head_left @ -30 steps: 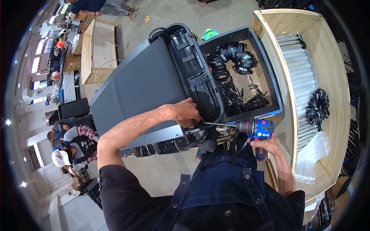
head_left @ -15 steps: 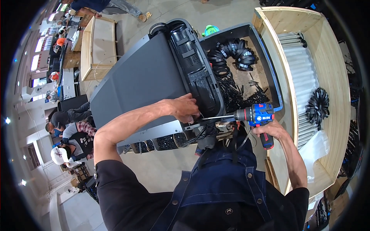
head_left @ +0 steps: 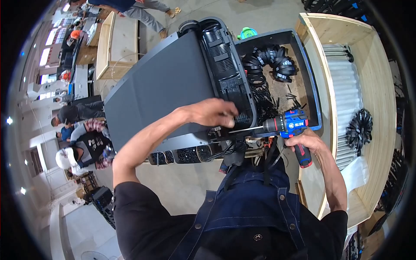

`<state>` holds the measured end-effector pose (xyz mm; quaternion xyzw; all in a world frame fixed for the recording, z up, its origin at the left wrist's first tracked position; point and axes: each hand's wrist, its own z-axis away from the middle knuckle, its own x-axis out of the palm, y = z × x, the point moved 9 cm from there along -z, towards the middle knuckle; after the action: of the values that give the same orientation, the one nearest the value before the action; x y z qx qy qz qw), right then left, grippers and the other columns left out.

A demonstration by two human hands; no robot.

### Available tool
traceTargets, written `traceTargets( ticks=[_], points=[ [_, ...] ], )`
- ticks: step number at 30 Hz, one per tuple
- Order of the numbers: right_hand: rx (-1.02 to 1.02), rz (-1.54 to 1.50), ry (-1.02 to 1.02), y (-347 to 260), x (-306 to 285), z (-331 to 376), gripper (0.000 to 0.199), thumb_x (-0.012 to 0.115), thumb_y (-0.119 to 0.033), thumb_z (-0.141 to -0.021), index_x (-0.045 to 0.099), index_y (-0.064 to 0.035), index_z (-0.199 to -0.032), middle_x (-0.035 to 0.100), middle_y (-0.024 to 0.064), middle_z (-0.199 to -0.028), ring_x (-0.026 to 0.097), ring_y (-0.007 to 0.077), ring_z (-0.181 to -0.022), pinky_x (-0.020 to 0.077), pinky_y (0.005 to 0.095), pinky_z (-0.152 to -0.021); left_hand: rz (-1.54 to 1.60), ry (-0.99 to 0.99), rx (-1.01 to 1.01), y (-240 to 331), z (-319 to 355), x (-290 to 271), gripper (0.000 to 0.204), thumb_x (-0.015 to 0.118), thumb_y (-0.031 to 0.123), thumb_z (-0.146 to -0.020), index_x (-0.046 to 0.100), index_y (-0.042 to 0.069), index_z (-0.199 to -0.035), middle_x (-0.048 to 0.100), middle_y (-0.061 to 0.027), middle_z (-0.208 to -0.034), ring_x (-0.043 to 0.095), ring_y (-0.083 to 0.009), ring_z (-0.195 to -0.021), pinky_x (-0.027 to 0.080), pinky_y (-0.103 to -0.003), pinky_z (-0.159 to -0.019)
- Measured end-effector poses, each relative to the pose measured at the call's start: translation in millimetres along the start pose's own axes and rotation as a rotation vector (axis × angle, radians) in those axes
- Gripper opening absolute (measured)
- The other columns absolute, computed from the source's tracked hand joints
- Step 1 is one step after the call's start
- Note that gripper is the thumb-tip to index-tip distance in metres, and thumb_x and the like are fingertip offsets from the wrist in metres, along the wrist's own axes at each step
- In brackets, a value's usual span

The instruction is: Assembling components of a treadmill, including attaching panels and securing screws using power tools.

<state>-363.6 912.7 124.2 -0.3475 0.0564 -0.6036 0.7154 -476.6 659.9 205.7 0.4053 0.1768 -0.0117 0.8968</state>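
Note:
My right hand [head_left: 308, 139] is wrapped round the grip of a blue and black cordless drill [head_left: 295, 123]. Its long thin bit [head_left: 249, 129] points left, to the near end of a treadmill [head_left: 167, 82] with a dark belt. Whether the tip touches a screw there is too small to tell. Just above the bit, over the near edge of the treadmill's uncovered motor bay [head_left: 223, 65], hovers my left hand [head_left: 212, 113]. Its fingers are slightly blurred, apart and bent, with nothing visible in them. Black cables [head_left: 229, 148] hang below the bit.
Right of the treadmill is a grey bin [head_left: 315, 93] with black rings and bolts. Beyond it, a wooden crate [head_left: 381, 78] holds wrapped metal tubes [head_left: 342, 82]. Small trays of screws [head_left: 187, 154] sit under the frame's near edge. People [head_left: 89, 145] work at the left; another person stands at the far side.
My left hand has come away from the spot by the bit's tip, and its fingers have spread. The drill stays at the same place on the treadmill. The whole view has shifted slightly.

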Motion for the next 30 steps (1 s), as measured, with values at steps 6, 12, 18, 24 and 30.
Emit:
traceTargets(
  ticks=[6,12,18,24,30],
  points=[
    [-0.012,0.022,-0.044,-2.1,-1.0,-3.6,0.028,0.081,-0.014,-0.068,0.069,-0.0045,-0.091,0.067,0.0058,-0.077,0.062,0.0154,-0.059,0.0517,0.0308,-0.058,-0.063,0.809,-0.177,-34.7,102.6,-37.2,0.039,0.066,0.030,-0.093,0.064,0.003,-0.121,0.066,-0.0126,-0.121,0.059,-0.0316,-0.116,0.045,-0.042,-0.102],
    [-0.126,0.053,-0.064,-17.1,-15.0,-13.2,0.056,0.091,-0.013,-0.065,0.068,-0.0071,-0.116,0.075,0.0054,-0.099,0.069,0.0167,-0.088,0.0569,0.0343,-0.084,-0.401,1.295,-0.477,-107.8,175.1,45.2,0.050,0.063,0.029,-0.094,0.053,0.005,-0.138,0.051,-0.0171,-0.144,0.046,-0.0363,-0.131,0.035,-0.047,-0.111],
    [-0.301,-0.143,0.097,11.0,-66.2,5.2,0.055,0.088,-0.003,-0.070,0.067,-0.0069,-0.121,0.074,0.0083,-0.108,0.070,0.0176,-0.100,0.0560,0.0347,-0.092,-0.425,1.429,-0.531,-104.2,179.9,62.6,0.045,0.062,0.013,-0.089,0.061,0.005,-0.133,0.054,-0.0156,-0.144,0.048,-0.0338,-0.131,0.033,-0.045,-0.112],
    [-0.691,-0.052,0.861,-1.5,-105.7,48.7,0.037,0.077,-0.003,-0.083,0.063,0.0006,-0.118,0.067,0.0048,-0.103,0.062,0.0140,-0.094,0.0516,0.0313,-0.088,-0.444,1.470,-0.502,-111.7,185.1,70.7,0.041,0.053,0.019,-0.097,0.058,0.003,-0.135,0.053,-0.0158,-0.145,0.047,-0.0340,-0.134,0.032,-0.045,-0.113],
    [-0.772,0.334,1.209,6.4,-143.6,11.1,0.041,0.077,-0.016,-0.086,0.061,0.0043,-0.119,0.068,0.0161,-0.109,0.063,0.0257,-0.099,0.0477,0.0372,-0.094,-0.420,1.475,-0.490,-106.6,183.3,68.4,0.041,0.055,0.021,-0.098,0.059,0.007,-0.136,0.053,-0.0136,-0.146,0.047,-0.0322,-0.133,0.033,-0.044,-0.112]
  ],
)
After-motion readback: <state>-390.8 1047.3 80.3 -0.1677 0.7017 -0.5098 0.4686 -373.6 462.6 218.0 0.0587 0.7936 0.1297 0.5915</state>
